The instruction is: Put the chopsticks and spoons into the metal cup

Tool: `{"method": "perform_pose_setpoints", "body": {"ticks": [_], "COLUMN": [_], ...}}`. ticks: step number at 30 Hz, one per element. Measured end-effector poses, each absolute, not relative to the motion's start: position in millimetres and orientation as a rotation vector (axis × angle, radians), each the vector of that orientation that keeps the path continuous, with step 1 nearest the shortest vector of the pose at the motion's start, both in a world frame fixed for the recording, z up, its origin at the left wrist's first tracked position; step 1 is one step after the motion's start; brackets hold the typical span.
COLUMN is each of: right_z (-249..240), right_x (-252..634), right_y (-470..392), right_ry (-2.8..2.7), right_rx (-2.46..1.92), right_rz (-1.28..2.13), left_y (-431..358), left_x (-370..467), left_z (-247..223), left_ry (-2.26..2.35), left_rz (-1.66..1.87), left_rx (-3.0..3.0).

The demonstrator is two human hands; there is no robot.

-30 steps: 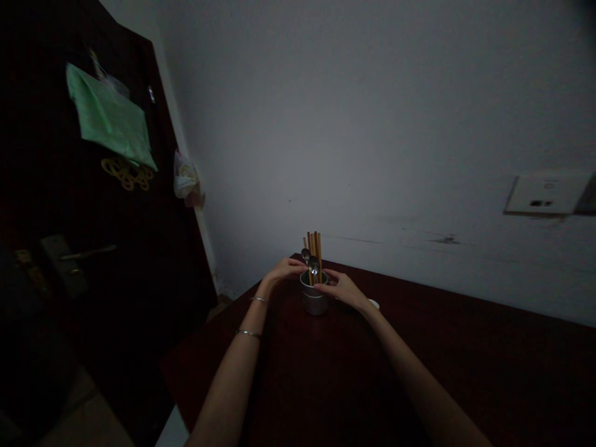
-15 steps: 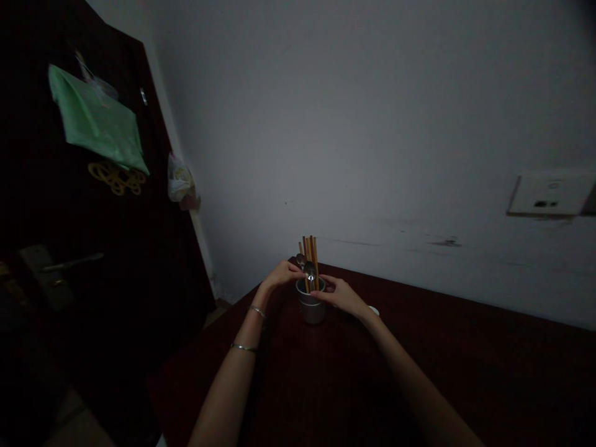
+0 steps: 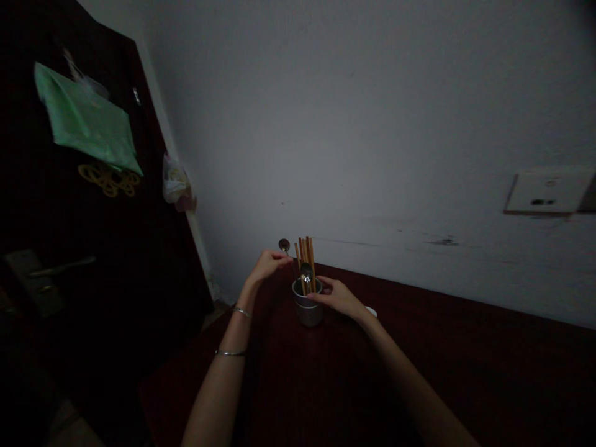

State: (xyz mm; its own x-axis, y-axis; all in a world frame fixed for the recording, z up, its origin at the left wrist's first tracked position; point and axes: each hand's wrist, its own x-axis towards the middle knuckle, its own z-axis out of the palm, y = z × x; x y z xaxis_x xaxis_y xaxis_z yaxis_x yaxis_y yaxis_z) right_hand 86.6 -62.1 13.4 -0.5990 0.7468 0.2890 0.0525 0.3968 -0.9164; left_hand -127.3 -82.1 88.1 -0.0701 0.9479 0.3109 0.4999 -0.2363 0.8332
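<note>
A grey metal cup stands upright on the dark red table, holding several wooden chopsticks and a metal spoon with its bowl upward. My left hand pinches the handle of another metal spoon, whose bowl sticks up above my fingers at the cup's left. The lower end of that handle reaches down toward the cup's rim; its tip is hard to make out. My right hand is wrapped against the cup's right rim, thumb in front and fingers behind.
A small white object lies on the table behind my right wrist. The wall rises at the table's back edge and carries a socket. At left is a dark door with a green cloth and a hanging plastic bag.
My left hand has moved up and left, raising one spoon away from the chopsticks. My right hand stays on the cup. The view has shifted slightly.
</note>
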Motion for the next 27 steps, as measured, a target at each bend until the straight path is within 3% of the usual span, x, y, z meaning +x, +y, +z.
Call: {"method": "perform_pose_setpoints", "body": {"ticks": [8, 11, 14, 20, 27], "right_z": [12, 12, 10, 8, 9], "right_x": [90, 90, 89, 88, 87], "right_y": [-61, -60, -59, -58, -58], "right_ry": [-1.945, -1.941, -1.942, -1.917, -1.95], "right_rx": [-0.721, -0.723, -0.715, -0.674, -0.678], "right_rz": [1.235, 1.232, 1.239, 1.287, 1.226], "left_y": [-95, -90, -82, -68, -58], "left_x": [-150, -164, -169, -151, -135], "left_z": [112, 105, 87, 43, 9], "left_ry": [1.267, 1.276, 1.403, 1.732, 1.759], "left_rz": [2.039, 2.169, 1.994, 1.198, 0.967], "left_rx": [1.29, 1.13, 1.134, 1.466, 1.617]}}
